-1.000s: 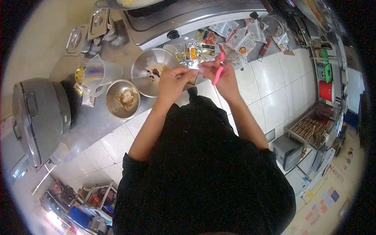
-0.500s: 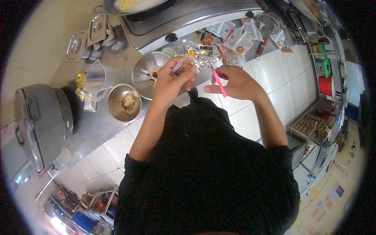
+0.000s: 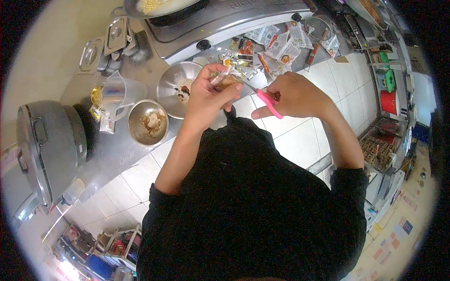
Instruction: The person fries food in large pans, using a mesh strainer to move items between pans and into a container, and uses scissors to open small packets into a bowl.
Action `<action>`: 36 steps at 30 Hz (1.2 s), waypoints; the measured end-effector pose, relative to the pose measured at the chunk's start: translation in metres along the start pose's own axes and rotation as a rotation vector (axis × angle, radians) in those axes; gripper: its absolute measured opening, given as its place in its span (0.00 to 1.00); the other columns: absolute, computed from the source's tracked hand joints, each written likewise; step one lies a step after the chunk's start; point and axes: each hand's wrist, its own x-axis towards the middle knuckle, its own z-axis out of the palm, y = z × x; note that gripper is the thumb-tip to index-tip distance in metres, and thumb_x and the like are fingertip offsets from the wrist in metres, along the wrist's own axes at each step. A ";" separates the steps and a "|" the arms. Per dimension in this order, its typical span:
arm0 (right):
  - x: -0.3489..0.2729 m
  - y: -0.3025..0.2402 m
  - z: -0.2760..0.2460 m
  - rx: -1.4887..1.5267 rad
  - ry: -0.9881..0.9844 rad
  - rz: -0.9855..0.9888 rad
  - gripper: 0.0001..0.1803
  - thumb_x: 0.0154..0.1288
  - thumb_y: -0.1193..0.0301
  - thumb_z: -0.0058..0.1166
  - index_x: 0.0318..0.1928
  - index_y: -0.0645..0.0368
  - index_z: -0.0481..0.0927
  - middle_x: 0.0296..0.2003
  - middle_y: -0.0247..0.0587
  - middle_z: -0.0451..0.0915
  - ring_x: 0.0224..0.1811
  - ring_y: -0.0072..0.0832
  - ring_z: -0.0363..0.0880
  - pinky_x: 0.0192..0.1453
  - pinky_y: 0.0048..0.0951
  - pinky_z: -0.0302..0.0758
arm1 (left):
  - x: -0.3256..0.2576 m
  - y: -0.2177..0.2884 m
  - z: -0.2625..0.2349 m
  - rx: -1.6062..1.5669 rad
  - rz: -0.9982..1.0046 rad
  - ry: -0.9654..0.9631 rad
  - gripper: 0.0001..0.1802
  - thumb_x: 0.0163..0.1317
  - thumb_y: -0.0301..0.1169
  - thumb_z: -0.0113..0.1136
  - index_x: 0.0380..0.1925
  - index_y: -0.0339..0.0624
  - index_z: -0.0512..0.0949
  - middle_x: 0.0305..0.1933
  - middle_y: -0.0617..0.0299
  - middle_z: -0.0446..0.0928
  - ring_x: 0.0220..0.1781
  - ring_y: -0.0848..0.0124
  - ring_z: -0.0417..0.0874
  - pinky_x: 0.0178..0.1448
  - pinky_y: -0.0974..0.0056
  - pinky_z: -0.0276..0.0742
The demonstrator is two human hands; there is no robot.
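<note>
Pinched in my left hand (image 3: 202,98) is a small clear packet (image 3: 224,81) with brown contents. My right hand (image 3: 302,96) has its fingers in the handles of pink scissors (image 3: 271,104). The scissor blades point left at the packet; whether they touch it I cannot tell. Just left of the packet stands a large steel bowl (image 3: 166,89) with pale powder and dark bits inside. A smaller steel bowl (image 3: 133,131) holding a brownish, pale mixture sits nearer, to its left.
Several opened wrappers and sachets (image 3: 286,49) lie along the counter below the stove (image 3: 220,21). At left are a clear plastic jug (image 3: 126,91), a yellow-lidded tin (image 3: 96,95), steel lids (image 3: 90,55) and a large grey pot (image 3: 49,145). A strainer (image 3: 319,29) rests far right.
My right hand has moved right and turned, so more of the pink scissor handles shows. In my left hand the packet has tilted, and its brown contents are easier to see.
</note>
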 end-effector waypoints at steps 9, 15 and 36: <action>-0.003 0.001 0.002 0.055 0.006 0.000 0.39 0.49 0.36 0.65 0.16 0.66 0.77 0.13 0.47 0.72 0.19 0.41 0.72 0.30 0.39 0.69 | 0.000 -0.002 0.000 -0.035 -0.056 -0.016 0.25 0.56 0.22 0.70 0.49 0.42 0.66 0.32 0.57 0.81 0.23 0.79 0.76 0.20 0.74 0.68; -0.006 0.002 0.006 0.099 0.050 0.020 0.36 0.51 0.42 0.68 0.13 0.66 0.75 0.09 0.43 0.67 0.14 0.34 0.66 0.24 0.36 0.64 | 0.002 -0.004 -0.002 -0.046 -0.056 -0.068 0.23 0.58 0.24 0.68 0.49 0.41 0.66 0.37 0.57 0.81 0.27 0.78 0.78 0.20 0.74 0.69; -0.009 -0.001 -0.001 0.094 0.085 0.048 0.39 0.48 0.37 0.67 0.14 0.65 0.74 0.10 0.44 0.68 0.15 0.37 0.68 0.26 0.37 0.66 | 0.003 -0.008 -0.001 -0.361 -0.102 -0.135 0.07 0.74 0.37 0.51 0.46 0.56 0.64 0.44 0.50 0.78 0.33 0.77 0.73 0.24 0.73 0.64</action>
